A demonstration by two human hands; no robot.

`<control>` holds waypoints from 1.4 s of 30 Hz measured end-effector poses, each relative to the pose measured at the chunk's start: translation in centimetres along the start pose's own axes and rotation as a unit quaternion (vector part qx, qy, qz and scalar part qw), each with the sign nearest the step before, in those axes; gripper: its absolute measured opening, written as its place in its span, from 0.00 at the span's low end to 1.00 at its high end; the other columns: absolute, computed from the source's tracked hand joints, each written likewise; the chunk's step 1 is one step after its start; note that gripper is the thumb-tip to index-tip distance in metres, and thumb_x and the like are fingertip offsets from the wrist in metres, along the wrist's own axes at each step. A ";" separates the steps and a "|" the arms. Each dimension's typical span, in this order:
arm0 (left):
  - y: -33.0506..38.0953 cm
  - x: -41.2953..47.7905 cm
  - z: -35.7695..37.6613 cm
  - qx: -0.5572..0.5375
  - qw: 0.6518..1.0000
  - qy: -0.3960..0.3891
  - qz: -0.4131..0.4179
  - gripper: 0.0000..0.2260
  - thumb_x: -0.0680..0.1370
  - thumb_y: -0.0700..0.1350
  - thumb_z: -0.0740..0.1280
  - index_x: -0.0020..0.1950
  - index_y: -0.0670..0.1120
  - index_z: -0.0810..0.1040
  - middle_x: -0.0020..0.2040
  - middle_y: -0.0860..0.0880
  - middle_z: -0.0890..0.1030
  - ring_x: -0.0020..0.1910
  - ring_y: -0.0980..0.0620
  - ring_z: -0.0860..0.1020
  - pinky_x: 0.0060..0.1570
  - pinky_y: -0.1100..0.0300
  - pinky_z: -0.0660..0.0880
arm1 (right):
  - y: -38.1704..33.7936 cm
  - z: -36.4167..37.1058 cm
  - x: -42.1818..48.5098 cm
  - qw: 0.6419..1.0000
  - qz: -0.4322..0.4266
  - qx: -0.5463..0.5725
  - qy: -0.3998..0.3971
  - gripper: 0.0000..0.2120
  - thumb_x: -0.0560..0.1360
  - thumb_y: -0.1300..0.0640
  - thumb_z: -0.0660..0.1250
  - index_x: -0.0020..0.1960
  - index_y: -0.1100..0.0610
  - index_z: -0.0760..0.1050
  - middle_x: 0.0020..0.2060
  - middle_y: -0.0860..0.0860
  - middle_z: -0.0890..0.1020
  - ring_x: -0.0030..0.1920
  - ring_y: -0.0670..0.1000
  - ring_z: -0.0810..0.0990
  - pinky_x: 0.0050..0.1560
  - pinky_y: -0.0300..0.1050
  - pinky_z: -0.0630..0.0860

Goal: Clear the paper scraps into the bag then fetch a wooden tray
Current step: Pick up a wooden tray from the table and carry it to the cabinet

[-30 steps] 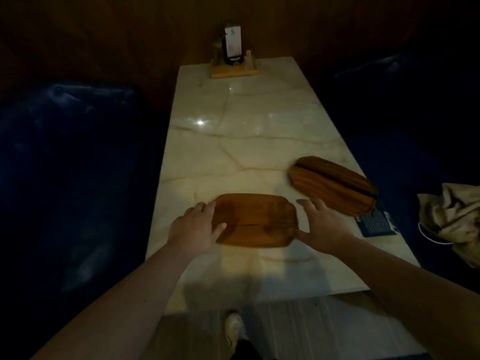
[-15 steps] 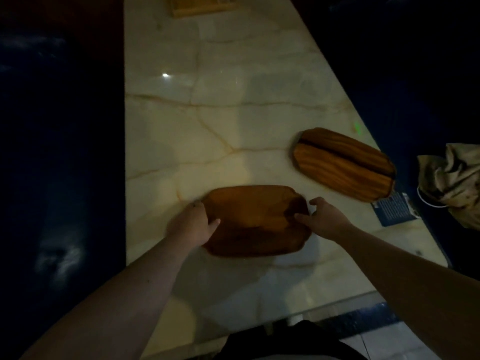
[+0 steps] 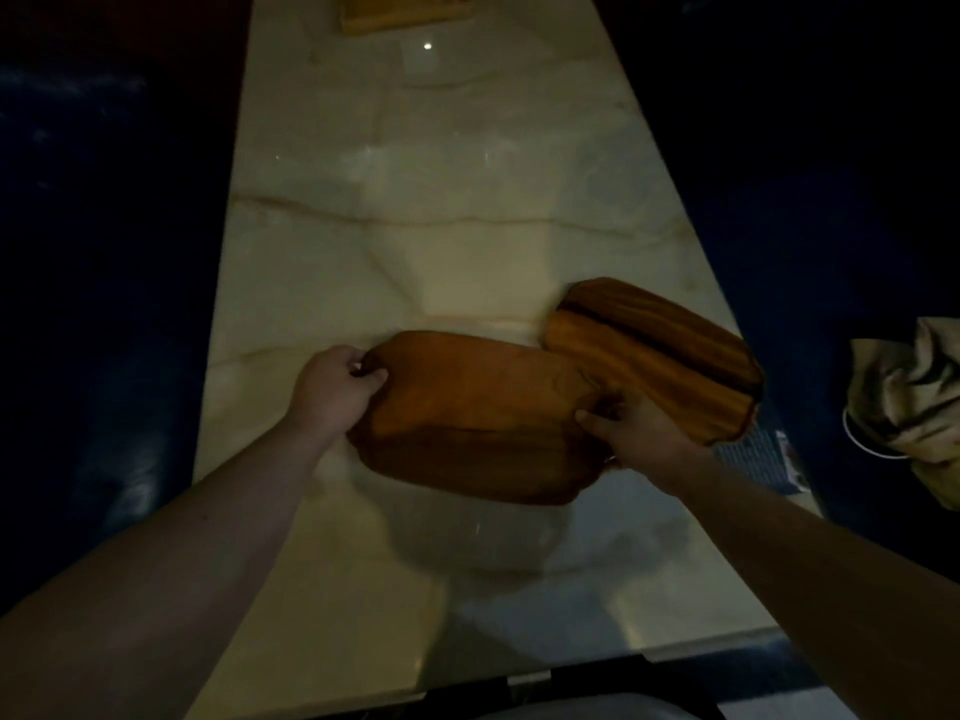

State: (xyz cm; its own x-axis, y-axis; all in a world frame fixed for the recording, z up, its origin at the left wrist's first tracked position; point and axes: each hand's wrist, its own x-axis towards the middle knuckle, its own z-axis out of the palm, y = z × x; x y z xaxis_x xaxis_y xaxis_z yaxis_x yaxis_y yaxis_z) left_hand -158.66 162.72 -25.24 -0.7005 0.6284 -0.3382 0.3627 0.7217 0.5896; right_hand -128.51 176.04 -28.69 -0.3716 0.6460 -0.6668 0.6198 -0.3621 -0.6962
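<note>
A brown wooden tray (image 3: 478,413) is held just above the marble table (image 3: 441,226), tilted, casting a shadow below it. My left hand (image 3: 335,389) grips its left end and my right hand (image 3: 631,433) grips its right end. A second wooden tray (image 3: 660,356) lies on the table to the right, its near corner partly covered by the held tray. A crumpled beige bag (image 3: 914,402) sits on the dark seat at the far right. No paper scraps show on the table.
A dark blue card (image 3: 763,457) lies at the table's right edge under the second tray. A wooden condiment holder (image 3: 405,13) stands at the far end. Dark blue bench seats (image 3: 104,252) flank the table on both sides.
Both hands closed on the ends of the near tray and lifted it off the table, moving it right toward the second tray. The camera tipped down and moved closer.
</note>
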 end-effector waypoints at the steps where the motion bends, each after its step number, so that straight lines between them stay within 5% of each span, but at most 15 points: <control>1: 1.6 0.1 0.5 -0.003 1.000 0.000 0.004 0.14 0.74 0.47 0.71 0.56 0.42 0.79 0.53 0.43 0.80 0.52 0.42 0.79 0.52 0.51 0.75 | -0.1 -1.4 -0.1 1.000 -0.008 0.003 0.007 0.29 0.73 0.48 0.71 0.69 0.52 0.64 0.63 0.54 0.73 0.55 0.59 0.78 0.43 0.56 0.83; 6: 9.1 1.5 4.6 -0.014 0.999 -0.013 0.029 0.14 0.73 0.47 0.72 0.55 0.40 0.80 0.52 0.42 0.82 0.50 0.42 0.80 0.53 0.47 0.77 | 0.1 -8.5 0.0 0.998 -0.016 0.005 0.061 0.22 0.73 0.50 0.72 0.61 0.56 0.66 0.53 0.54 0.76 0.44 0.55 0.81 0.39 0.56 0.84; 11: 14.0 2.8 8.0 0.011 0.998 -0.021 0.064 0.10 0.73 0.46 0.72 0.48 0.41 0.82 0.47 0.41 0.83 0.47 0.42 0.80 0.49 0.49 0.77 | 1.1 -12.9 0.4 0.996 -0.041 0.009 0.084 0.28 0.73 0.50 0.72 0.66 0.60 0.67 0.59 0.56 0.77 0.49 0.54 0.80 0.35 0.44 0.82; 15: 16.8 4.1 10.8 0.012 0.997 -0.037 0.072 0.08 0.71 0.46 0.73 0.46 0.43 0.81 0.44 0.44 0.81 0.46 0.43 0.80 0.46 0.52 0.76 | 2.4 -15.7 0.9 0.993 -0.019 0.028 0.113 0.25 0.72 0.48 0.73 0.61 0.58 0.68 0.54 0.55 0.78 0.53 0.58 0.80 0.51 0.60 0.81; 20: 18.2 5.0 14.3 0.039 0.994 -0.062 0.076 0.10 0.71 0.45 0.73 0.48 0.42 0.79 0.48 0.41 0.81 0.49 0.41 0.79 0.50 0.50 0.76 | 3.7 -17.2 1.4 0.993 -0.004 0.055 0.102 0.20 0.74 0.51 0.72 0.59 0.59 0.68 0.51 0.58 0.78 0.40 0.57 0.84 0.30 0.47 0.82; 29: 18.7 5.8 17.8 0.085 0.991 -0.075 0.077 0.13 0.73 0.45 0.70 0.53 0.38 0.79 0.53 0.37 0.81 0.51 0.39 0.79 0.45 0.55 0.71 | 5.0 -18.1 2.0 0.991 -0.001 0.087 0.098 0.16 0.75 0.56 0.70 0.58 0.60 0.68 0.46 0.54 0.78 0.37 0.58 0.84 0.39 0.59 0.84; 35: 18.6 6.1 18.6 0.115 0.988 -0.076 0.070 0.17 0.74 0.47 0.70 0.57 0.38 0.77 0.57 0.37 0.80 0.55 0.38 0.77 0.52 0.51 0.73 | 5.7 -18.4 2.8 0.994 -0.002 0.006 0.113 0.15 0.76 0.56 0.70 0.57 0.59 0.68 0.40 0.51 0.77 0.30 0.47 0.81 0.24 0.34 0.76; 42: 18.2 6.5 18.6 0.122 0.986 -0.088 0.071 0.18 0.73 0.49 0.71 0.57 0.39 0.76 0.57 0.38 0.80 0.56 0.39 0.77 0.55 0.48 0.74 | 6.5 -18.7 3.2 0.994 0.022 0.030 0.101 0.14 0.75 0.58 0.71 0.55 0.62 0.71 0.41 0.60 0.82 0.32 0.56 0.85 0.34 0.54 0.84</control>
State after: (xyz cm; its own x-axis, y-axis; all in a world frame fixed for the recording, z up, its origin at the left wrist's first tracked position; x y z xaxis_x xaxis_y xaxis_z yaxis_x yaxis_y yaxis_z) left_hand -145.15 185.34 -30.35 -0.5226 0.7536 -0.3986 0.6021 0.6573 0.4532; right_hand -112.74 188.31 -30.41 -0.1949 0.7480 -0.6345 0.5872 -0.4292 -0.6863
